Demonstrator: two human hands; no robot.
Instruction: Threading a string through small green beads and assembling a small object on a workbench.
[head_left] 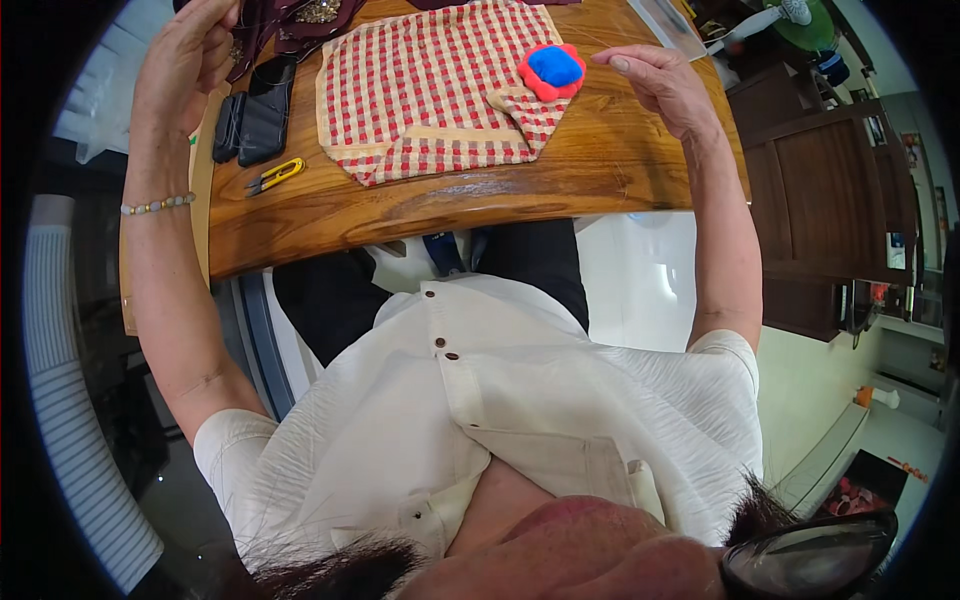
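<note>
My left hand [195, 65] is raised at the upper left with its fingers curled together; what they hold, if anything, is hidden. Beside it lies dark maroon fabric [290, 35] with gold beads or sequins. My right hand [660, 85] is closed in a pinch above the table's right side, with a faint thin thread at its fingertips. Just left of these fingertips, a red flower-shaped pincushion [553, 70] with a blue centre sits on a red and cream checked cloth [420, 90], whose near edges are folded over. Yellow thread snips [276, 177] lie nearer me.
A black phone [267, 110] and a smaller dark case [229, 127] lie left of the cloth on the wooden table [450, 207]. A clear plastic tray [668, 28] is at the far right. Dark wooden cabinets [820, 190] stand to the right.
</note>
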